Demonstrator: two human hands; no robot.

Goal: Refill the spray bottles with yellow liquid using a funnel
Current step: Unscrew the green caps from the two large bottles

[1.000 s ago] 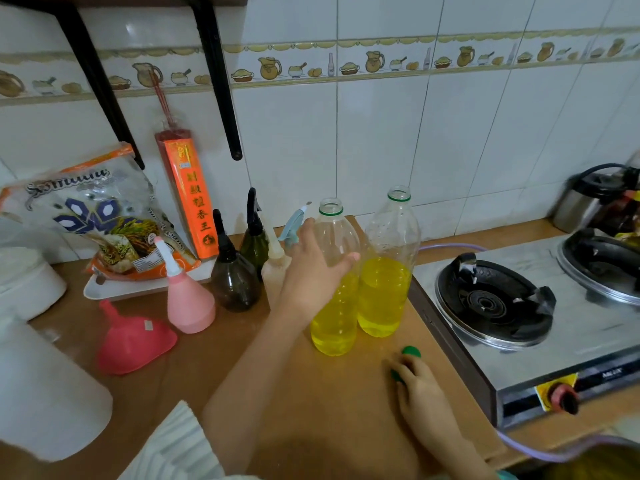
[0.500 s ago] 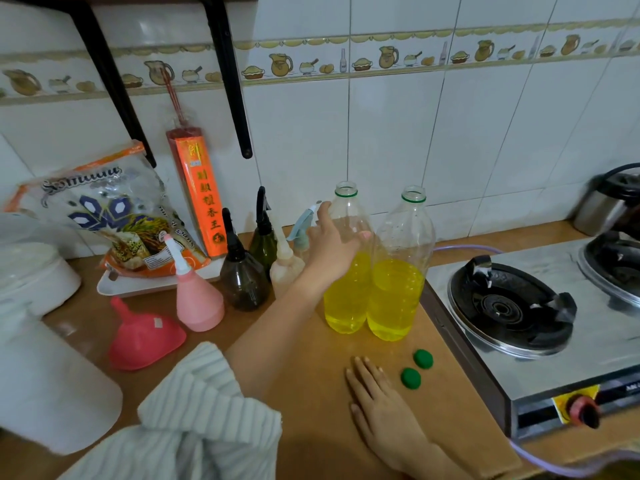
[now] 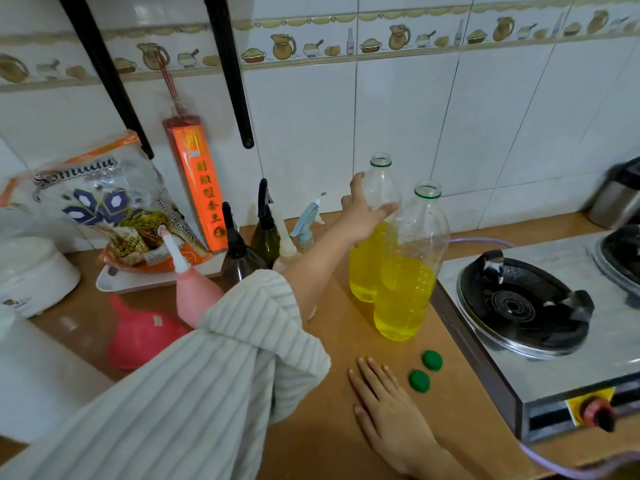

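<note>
Left hand (image 3: 363, 216) wraps rear bottle (image 3: 372, 237) at shoulder; bottle upright, uncapped mouth up, near counter's back edge. Front bottle (image 3: 408, 271) upright, touching it, beside stove (image 3: 540, 306). Right hand (image 3: 388, 407) flat on counter (image 3: 329, 427), fingers straight. Two green caps (image 3: 425, 370) just beside fingertips. Pink funnel (image 3: 138, 337) lies tilted at counter's left, spout toward back-left.

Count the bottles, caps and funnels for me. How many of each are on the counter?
Big bottles with yellow liquid: 2, the back bottle held by the left hand, and the front bottle.
Spray and squeeze bottles: 5, pink, dark brown, dark green, cream, blue-topped.
Green caps: 2.
Pink funnel: 1.
Total: 10.
</note>
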